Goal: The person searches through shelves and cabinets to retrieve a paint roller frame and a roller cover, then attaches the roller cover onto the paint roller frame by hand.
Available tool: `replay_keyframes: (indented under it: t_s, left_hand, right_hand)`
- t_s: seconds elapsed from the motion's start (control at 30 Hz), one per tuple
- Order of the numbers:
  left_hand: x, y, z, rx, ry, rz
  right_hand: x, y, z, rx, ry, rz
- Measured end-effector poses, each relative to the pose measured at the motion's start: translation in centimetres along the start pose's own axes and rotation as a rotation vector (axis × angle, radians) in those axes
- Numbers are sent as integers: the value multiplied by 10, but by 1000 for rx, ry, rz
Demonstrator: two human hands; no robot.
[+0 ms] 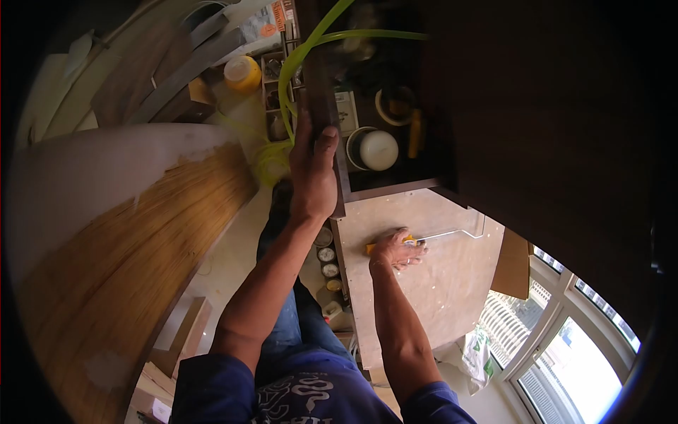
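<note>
My left hand (pixel 314 173) is wrapped round the upright edge of a dark wooden cabinet (pixel 326 92), thumb on the near side and fingers partly hidden behind it. Lower right, my right hand (pixel 399 251) lies over the yellow handle of a paint roller frame (pixel 452 232), its fingers curled about the grip. The frame's thin bent metal rod stretches right across a pale, stained wooden panel (pixel 424 297). No roller sleeve shows on the rod. Inside the cabinet are a white round container (pixel 379 150) and a yellow-handled item (pixel 415 134).
A green hose (pixel 286 78) loops down past the cabinet. On the left leans a large wooden board (pixel 141 233), partly coated white. A yellow tub (pixel 242 73) and several small cans (pixel 326 255) stand on the floor. Windows (pixel 572 353) are at lower right.
</note>
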State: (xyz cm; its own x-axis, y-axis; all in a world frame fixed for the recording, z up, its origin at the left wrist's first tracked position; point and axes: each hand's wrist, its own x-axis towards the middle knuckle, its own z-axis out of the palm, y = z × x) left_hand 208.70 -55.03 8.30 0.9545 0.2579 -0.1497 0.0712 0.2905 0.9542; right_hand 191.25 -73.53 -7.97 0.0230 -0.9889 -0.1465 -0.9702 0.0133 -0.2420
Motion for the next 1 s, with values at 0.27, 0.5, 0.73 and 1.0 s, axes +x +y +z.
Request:
replay_keyframes:
  t_s: [0.27, 0.5, 0.73, 1.0]
  left_hand:
    - [5, -22, 11, 138, -33, 87]
    - [3, -41, 68, 200, -50, 131]
    - [12, -78, 66, -2, -325, 2]
    - [37, -269, -22, 258, -98, -424]
  right_hand:
    - [1, 5, 4, -8, -8, -5]
    - [7, 13, 11, 29, 15, -10]
    - [4, 9, 1, 33, 15, 17]
    - [6, 12, 3, 29, 21, -51]
